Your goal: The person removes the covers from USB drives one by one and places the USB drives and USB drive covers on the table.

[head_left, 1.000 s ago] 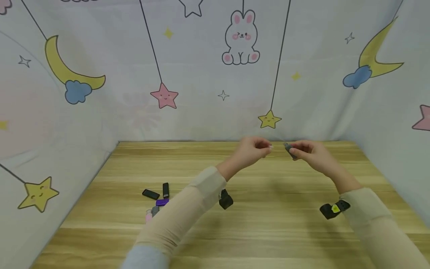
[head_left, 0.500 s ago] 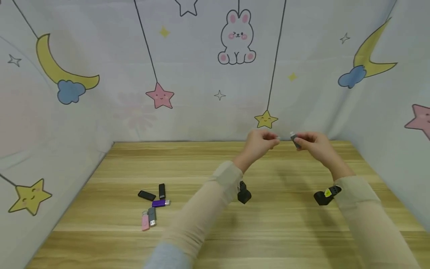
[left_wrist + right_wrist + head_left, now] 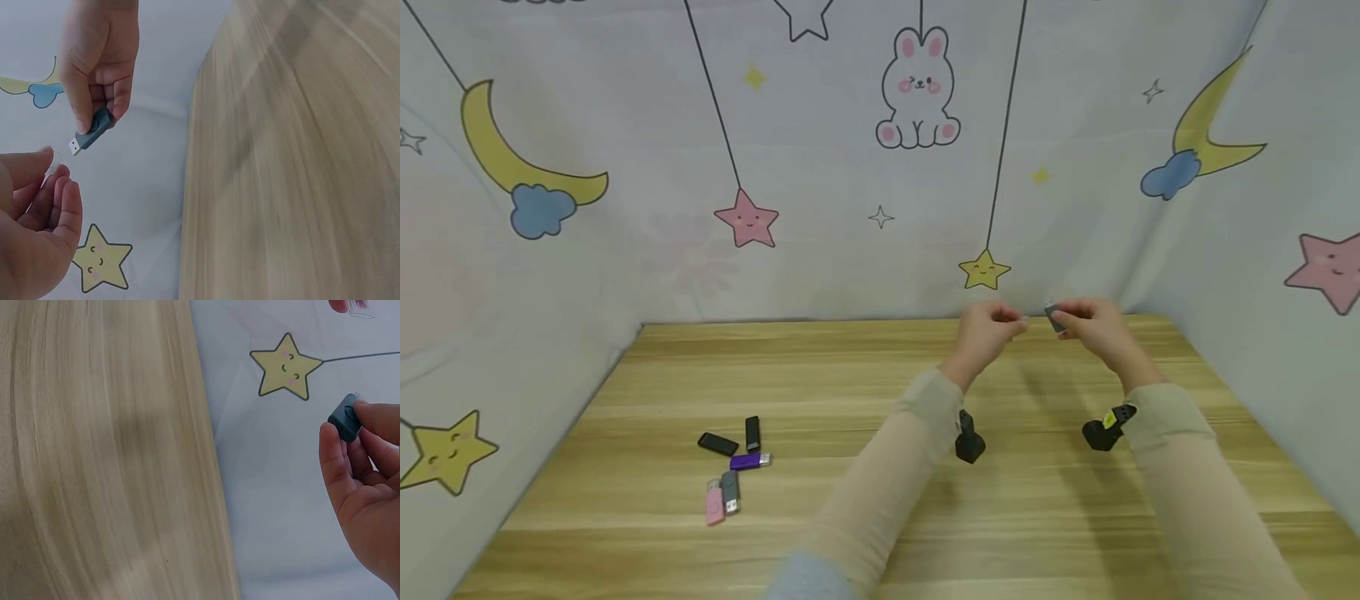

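Both hands are raised over the far edge of the table, close together and apart. My left hand (image 3: 988, 333) pinches a small clear cap (image 3: 55, 161) between thumb and fingers. Facing it, my right hand (image 3: 1097, 329) holds a dark grey-green USB stick (image 3: 95, 127) by its body. The stick's bare metal plug (image 3: 75, 146) points toward the cap across a short gap. In the right wrist view, the stick's blunt end faces the camera, and the cap shows at the top edge near a left fingertip.
Several USB sticks lie at the left of the wooden table (image 3: 820, 375): two black ones (image 3: 752, 433), a purple one (image 3: 749, 461), a grey one (image 3: 731, 492) and a pink one (image 3: 714, 502). Behind the table hangs a patterned cloth (image 3: 820, 167). Black wrist cameras (image 3: 970, 439) hang below the sleeves.
The left hand has moved right with the cap, narrowing the gap to the USB stick. The grey and pink sticks have come out from behind the left sleeve. The head view has swung slightly right.
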A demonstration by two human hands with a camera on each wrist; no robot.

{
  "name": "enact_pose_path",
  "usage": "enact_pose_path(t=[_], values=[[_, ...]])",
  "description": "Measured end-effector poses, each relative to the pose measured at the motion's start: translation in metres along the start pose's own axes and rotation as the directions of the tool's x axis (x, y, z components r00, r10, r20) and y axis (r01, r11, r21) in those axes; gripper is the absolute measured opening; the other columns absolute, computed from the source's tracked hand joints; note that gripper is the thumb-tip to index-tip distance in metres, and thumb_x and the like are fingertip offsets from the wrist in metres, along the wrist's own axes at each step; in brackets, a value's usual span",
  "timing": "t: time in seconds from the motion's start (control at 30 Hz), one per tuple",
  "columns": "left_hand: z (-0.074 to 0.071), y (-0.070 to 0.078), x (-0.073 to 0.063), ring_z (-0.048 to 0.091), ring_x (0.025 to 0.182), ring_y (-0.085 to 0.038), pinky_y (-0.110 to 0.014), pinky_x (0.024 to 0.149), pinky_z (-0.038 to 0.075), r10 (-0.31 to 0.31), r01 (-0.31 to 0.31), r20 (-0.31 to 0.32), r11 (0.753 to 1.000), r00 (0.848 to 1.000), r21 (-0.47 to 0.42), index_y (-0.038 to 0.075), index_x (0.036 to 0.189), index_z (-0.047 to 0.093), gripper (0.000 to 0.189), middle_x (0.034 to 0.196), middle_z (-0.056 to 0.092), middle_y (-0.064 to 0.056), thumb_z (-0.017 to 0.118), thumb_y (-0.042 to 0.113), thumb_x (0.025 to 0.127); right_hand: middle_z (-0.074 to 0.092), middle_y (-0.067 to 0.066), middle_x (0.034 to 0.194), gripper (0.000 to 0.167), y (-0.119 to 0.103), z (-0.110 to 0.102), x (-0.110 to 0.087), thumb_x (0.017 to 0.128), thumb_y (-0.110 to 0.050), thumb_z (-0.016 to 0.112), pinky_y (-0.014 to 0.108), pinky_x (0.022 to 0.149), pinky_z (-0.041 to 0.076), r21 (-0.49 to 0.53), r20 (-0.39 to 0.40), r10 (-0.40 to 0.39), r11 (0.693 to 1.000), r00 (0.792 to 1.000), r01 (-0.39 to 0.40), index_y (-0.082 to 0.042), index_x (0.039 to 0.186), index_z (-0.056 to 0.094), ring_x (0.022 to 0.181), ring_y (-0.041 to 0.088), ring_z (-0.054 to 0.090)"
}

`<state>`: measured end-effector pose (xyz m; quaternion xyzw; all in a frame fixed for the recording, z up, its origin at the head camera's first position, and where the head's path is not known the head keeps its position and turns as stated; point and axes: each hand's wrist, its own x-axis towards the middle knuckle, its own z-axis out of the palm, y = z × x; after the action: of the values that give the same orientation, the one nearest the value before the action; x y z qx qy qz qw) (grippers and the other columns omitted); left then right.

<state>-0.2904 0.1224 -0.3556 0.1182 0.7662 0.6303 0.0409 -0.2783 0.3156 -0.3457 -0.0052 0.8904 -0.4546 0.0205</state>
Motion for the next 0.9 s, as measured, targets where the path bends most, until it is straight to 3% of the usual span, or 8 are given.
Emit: enact_pose_path(t=[0.13,0.33,0.53,0.77,0.9], values=[[0.011,-0.006,0.001,0.055,0.07,-0.007,-0.022,0.062,0.045,-0.012,0.012,-0.017,1.0,1.0,-0.001,0.006,0.087,0.073,0.007,0.081,0.068,0.0,0.075,0.013,0.085,0.048,0.028,0.135,0.054,0.008,-0.001,0.0,0.102,-0.032,0.046,0.041,0.095,0.049,0.009,-0.004,0.035,0.999,0.999,-0.035,0.008,0.139,0.042,0.091,0.009,0.062],[0.023,-0.02,0.0,0.057,0.072,-0.007,-0.022,0.064,0.046,-0.056,0.055,-0.042,0.998,0.998,-0.025,0.005,0.086,0.074,0.006,0.084,0.071,-0.002,0.076,0.011,0.084,0.044,0.03,0.136,0.056,0.022,0.0,-0.002,0.103,-0.032,0.046,0.049,0.101,0.043,0.034,0.001,0.081,0.996,0.997,-0.081,0.011,0.139,0.039,0.109,0.032,0.059],[0.032,-0.031,-0.003,0.057,0.07,-0.007,-0.022,0.062,0.045,-0.086,0.086,-0.042,0.996,0.995,-0.005,0.005,0.084,0.074,0.007,0.084,0.071,-0.002,0.077,0.012,0.082,0.044,0.033,0.135,0.054,0.037,-0.003,-0.006,0.102,-0.026,0.047,0.041,0.096,0.048,0.03,-0.01,0.126,0.992,0.992,-0.126,0.014,0.138,0.039,0.099,0.021,0.061],[0.043,-0.04,-0.007,0.058,0.071,-0.007,-0.019,0.061,0.045,-0.054,0.054,0.002,0.996,0.999,0.069,0.002,0.085,0.075,0.007,0.084,0.072,-0.004,0.077,0.007,0.081,0.042,0.033,0.137,0.055,0.056,-0.002,-0.007,0.102,-0.028,0.047,0.04,0.093,0.05,-0.014,0.011,0.179,0.984,0.984,-0.178,0.013,0.138,0.04,0.111,0.036,0.058],[0.048,-0.044,-0.01,0.058,0.072,-0.007,-0.018,0.064,0.045,-0.049,0.043,0.041,0.989,0.998,0.138,0.001,0.084,0.076,0.007,0.081,0.072,-0.005,0.077,0.006,0.08,0.046,0.031,0.134,0.054,0.06,0.001,-0.008,0.101,-0.028,0.05,0.037,0.089,0.052,-0.044,0.03,0.2,0.979,0.979,-0.199,0.012,0.136,0.044,0.109,0.034,0.056]])
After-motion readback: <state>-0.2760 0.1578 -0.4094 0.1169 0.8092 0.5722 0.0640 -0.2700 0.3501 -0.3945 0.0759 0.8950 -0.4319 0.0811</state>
